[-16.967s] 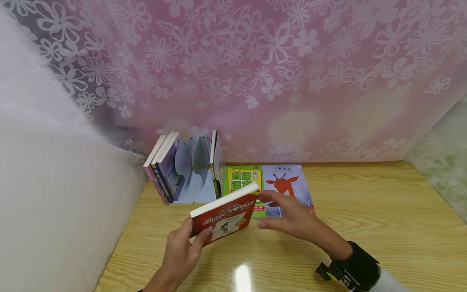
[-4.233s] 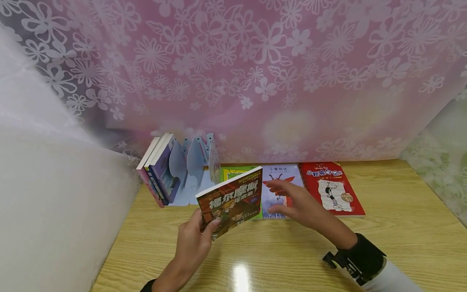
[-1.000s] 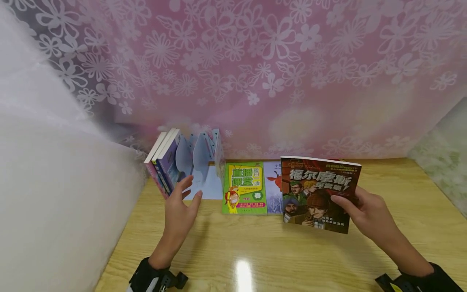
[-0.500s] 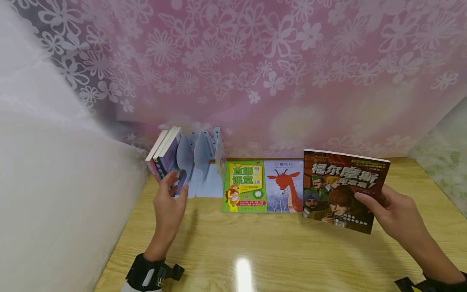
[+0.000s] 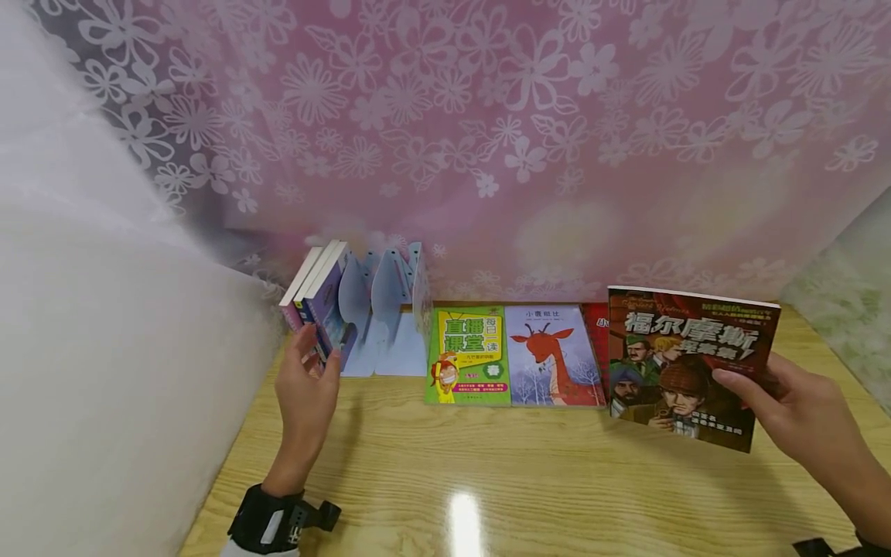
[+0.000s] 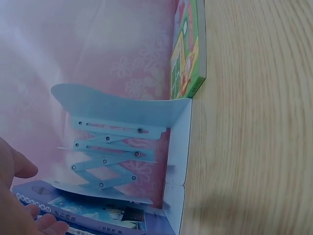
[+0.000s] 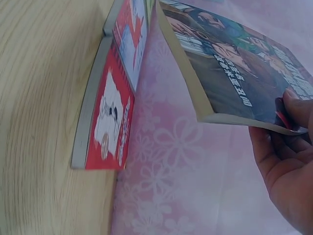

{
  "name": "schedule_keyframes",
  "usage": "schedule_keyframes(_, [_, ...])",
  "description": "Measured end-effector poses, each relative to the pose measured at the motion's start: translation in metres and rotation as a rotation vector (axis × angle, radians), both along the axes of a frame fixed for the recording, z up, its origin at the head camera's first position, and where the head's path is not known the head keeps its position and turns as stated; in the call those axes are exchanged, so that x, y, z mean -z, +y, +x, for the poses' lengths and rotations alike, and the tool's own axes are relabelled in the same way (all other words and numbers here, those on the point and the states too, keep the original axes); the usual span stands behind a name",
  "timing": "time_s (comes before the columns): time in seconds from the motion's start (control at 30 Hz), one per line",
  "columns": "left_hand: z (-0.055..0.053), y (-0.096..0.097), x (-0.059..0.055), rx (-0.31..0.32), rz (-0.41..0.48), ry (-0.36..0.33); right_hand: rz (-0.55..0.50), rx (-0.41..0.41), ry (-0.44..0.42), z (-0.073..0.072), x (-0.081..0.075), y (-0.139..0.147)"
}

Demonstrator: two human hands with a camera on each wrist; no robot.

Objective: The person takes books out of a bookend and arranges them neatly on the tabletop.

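Note:
In the head view my right hand (image 5: 810,406) grips the right edge of a dark brown paperback book (image 5: 682,363), thumb on its front cover. The book is held tilted above the table, partly hiding a red book (image 5: 597,325) that lies flat. My left hand (image 5: 302,398) is by the front of several upright books at the left, a purple book (image 5: 326,302) among them, its fingers loosely bent. The left wrist view shows those fingers beside the purple book (image 6: 98,210); whether they touch it I cannot tell. The books lean in a light blue folding bookend (image 5: 386,305).
A green book (image 5: 469,356) and a book with a red deer (image 5: 553,356) lie flat in a row along the back of the wooden table (image 5: 418,464). A pink flowered curtain (image 5: 487,155) hangs behind, and a white covering (image 5: 104,348) borders the left side.
Over the last second my right hand carried the brown book rightward, uncovering the deer book. My left hand moved left to the standing books. The red book, held earlier, now lies on the table.

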State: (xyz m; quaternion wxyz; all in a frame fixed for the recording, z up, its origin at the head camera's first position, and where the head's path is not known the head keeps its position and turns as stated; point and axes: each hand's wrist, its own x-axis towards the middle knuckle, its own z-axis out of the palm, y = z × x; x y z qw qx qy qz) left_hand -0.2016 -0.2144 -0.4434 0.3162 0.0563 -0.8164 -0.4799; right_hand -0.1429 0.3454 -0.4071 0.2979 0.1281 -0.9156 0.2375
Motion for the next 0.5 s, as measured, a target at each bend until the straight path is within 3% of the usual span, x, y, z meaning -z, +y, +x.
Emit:
schedule_keyframes(0.3, [-0.003, -0.008, 0.003, -0.085, 0.014, 0.065, 0.003, 0.059, -0.022, 0.000, -0.002, 0.019])
schedule_keyframes(0.5, [-0.005, -0.014, 0.002, -0.134, -0.018, 0.109, -0.031, 0.051, 0.030, -0.003, 0.000, 0.030])
